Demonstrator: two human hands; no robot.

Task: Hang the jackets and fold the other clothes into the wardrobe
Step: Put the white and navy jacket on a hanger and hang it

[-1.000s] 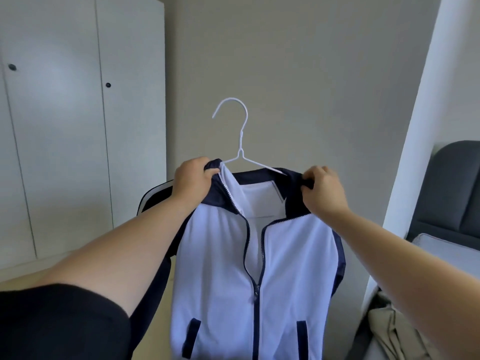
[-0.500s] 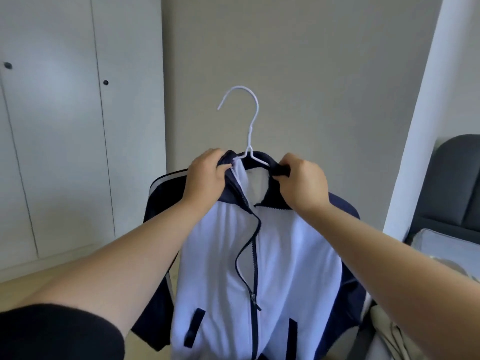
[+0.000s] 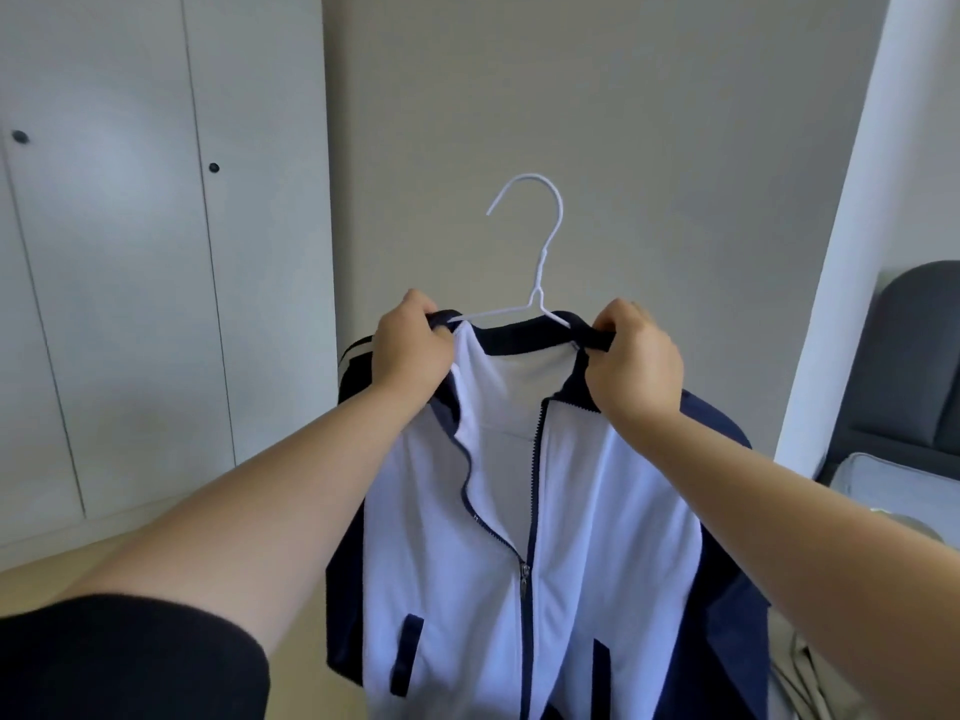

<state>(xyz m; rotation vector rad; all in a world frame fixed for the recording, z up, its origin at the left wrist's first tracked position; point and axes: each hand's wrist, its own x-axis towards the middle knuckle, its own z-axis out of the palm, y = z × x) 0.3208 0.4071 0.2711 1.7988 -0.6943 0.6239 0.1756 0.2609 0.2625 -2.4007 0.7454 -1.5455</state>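
Head view. Centre of frame: white jacket (image 3: 524, 511) w/ navy collar and sleeves, held up in the air on a white wire hanger (image 3: 540, 283); hook stands free above the collar, not on any rail. Left hand (image 3: 410, 350), centre-left, fingers curled and pinching the collar's left end. Right hand (image 3: 631, 356), centre-right, fingers curled, clamped on the collar's right end. Zip is closed only in the lower part; neck lies open, white lining showing. Upper left of frame: wardrobe (image 3: 156, 252), doors closed, two small dark knobs, well apart from the jacket. Right edge: dark chair (image 3: 914, 356) w/ pale cushion; lower right corner: bit of beige cloth (image 3: 795, 662), prob. more clothes, too little visible to tell.

Progress (judgement): jacket looks seated on the hanger, collar being straightened. Left to do: open wardrobe, hook hanger inside, then fold remaining clothes. Early stage.
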